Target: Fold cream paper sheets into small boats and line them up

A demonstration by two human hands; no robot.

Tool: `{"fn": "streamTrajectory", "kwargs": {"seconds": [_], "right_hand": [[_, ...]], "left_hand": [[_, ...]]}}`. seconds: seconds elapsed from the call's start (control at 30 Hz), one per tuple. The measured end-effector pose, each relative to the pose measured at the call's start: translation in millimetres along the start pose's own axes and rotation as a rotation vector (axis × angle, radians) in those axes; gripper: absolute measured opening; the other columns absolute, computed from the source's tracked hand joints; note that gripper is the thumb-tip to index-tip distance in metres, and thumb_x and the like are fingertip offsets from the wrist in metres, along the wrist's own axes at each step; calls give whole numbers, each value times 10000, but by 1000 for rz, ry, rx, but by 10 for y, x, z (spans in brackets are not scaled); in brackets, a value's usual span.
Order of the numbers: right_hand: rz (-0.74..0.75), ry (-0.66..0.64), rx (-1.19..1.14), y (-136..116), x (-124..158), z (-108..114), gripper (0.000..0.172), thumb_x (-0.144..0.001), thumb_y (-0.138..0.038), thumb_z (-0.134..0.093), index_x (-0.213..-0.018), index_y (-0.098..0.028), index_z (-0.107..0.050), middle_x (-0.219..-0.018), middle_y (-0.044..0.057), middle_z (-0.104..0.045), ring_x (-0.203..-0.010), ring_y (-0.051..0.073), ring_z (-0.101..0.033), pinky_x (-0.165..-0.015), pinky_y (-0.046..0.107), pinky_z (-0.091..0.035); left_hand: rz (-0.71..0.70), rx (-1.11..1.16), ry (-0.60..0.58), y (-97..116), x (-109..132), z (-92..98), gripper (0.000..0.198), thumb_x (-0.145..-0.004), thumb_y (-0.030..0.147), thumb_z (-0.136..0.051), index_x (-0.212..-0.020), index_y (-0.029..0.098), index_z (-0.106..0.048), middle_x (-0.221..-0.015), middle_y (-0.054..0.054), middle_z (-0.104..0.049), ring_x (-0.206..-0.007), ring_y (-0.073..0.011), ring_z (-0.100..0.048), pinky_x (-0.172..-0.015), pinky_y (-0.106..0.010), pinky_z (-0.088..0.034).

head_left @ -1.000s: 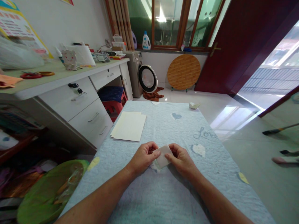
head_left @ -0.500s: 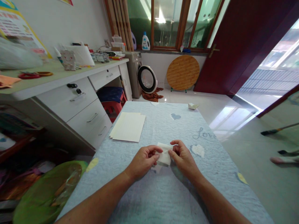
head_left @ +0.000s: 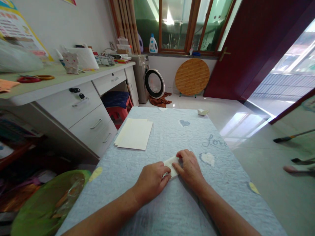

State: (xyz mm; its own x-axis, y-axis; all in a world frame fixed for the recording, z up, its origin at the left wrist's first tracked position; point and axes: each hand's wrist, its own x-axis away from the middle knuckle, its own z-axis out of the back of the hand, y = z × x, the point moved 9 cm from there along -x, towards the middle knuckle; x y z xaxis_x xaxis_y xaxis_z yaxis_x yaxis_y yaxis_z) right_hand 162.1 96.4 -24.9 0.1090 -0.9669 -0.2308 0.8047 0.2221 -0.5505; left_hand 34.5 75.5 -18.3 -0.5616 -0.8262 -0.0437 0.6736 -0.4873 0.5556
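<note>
The folded paper (head_left: 171, 163) lies flat on the counter (head_left: 172, 209), about midway between its left and right edges and nearer the near edge than the far one. It sits directly between the two hands and touches both. Its visible strip runs on a slant, from near-left to far-right. The left hand (head_left: 151, 178) is curled, with its fingertips bearing down on the near-left end. The right hand (head_left: 188, 167) is bent over the far-right end, pinning it down and covering more of the sheet. Both are closed down on the paper, though a thumb may be tucked under an edge; the fingers hide that.

By count there are two hands and one folded paper. One stack of cream sheets (head_left: 134, 133) lies toward the left edge, well apart from the hands, with at least two offset sheets showing. One small folded piece (head_left: 203, 112) sits at the far right corner.
</note>
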Motion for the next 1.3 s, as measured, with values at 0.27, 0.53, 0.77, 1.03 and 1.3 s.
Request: {"fn": "streamTrajectory", "kwargs": {"seconds": [0.27, 0.53, 0.77, 1.03, 1.3], "right_hand": [[-75, 47, 229, 85, 11, 28, 273, -802, -342, -670, -1009, -188, -581, -1012, 101, -587, -971, 296, -504, -850, 410, -369], [-151, 77, 345, 125, -74, 49, 295, -811, -427, -673, -969, -196, -581, -960, 107, -600, -955, 316, -524, -791, 398, -357], [-168, 139, 334, 241, -108, 92, 305, -818, -427, -676, -1029, -220, -600, -957, 97, -630, -926, 300, -534, -770, 381, -356], [-153, 115, -12, 334, -77, 157, 176, -833, -173, -513, -995, -171, -582, -909, 75, -620, -889, 252, -531, -828, 380, -393], [188, -292, -135, -119, 127, 114, 304, -685, -82, -554, -957, -215, -541, -971, 32, -569, -938, 218, -488, -849, 341, -389]], "left_hand": [[-252, -115, 2, 183, -4, -41, 140, -935, 163, -536, -930, 191, -673, -969, -50, -682, -950, -213, -604, -862, -339, -506], [-341, -105, 48, 245, 26, -37, 191, -932, 124, -500, -979, 201, -668, -1019, -47, -704, -1093, -222, -617, -1058, -427, -455], [-341, -120, 12, 257, 37, -44, 198, -925, 118, -486, -1000, 201, -650, -1051, -56, -701, -1079, -220, -633, -1083, -425, -436], [-311, -131, -41, 262, 39, -22, 296, -849, 193, -643, -1144, 198, -617, -1152, -80, -640, -1144, -267, -534, -1046, -437, -428], [-299, 70, 23, 91, -18, 28, 383, -790, 274, -752, -1149, 197, -645, -1170, -78, -644, -1085, -257, -532, -973, -405, -445]]}}
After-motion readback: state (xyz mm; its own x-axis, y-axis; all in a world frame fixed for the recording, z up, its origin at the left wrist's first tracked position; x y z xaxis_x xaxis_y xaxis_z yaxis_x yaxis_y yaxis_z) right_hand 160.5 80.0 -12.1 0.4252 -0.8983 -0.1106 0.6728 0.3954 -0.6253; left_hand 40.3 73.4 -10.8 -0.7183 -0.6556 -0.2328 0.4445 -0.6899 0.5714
